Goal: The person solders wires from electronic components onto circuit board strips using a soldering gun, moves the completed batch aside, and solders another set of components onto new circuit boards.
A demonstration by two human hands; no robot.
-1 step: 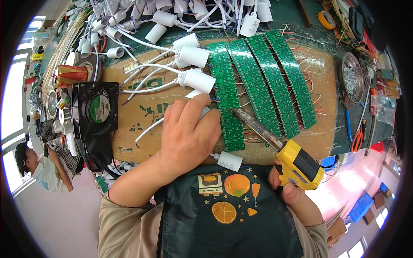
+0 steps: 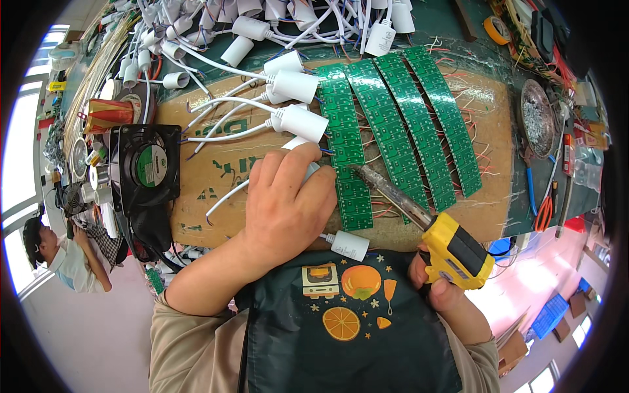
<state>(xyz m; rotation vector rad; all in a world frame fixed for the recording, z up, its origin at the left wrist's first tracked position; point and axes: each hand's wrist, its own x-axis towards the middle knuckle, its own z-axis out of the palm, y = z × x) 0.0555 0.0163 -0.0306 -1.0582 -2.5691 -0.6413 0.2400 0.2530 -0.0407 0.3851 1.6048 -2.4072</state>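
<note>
We've got our left hand [image 2: 288,206] cupped over a light white plastic socket [image 2: 308,171] by the thin, probably brittle green circuit strips [image 2: 347,147], right hand [image 2: 452,298] gripping the yellow soldering iron [image 2: 452,252] by its handle, well clear of the hot tip

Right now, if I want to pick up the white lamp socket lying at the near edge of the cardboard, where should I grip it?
Probably grip the white lamp socket across its round body, coming from above. It lies on its side, open on top, its thin wire running left under the left hand.
</note>
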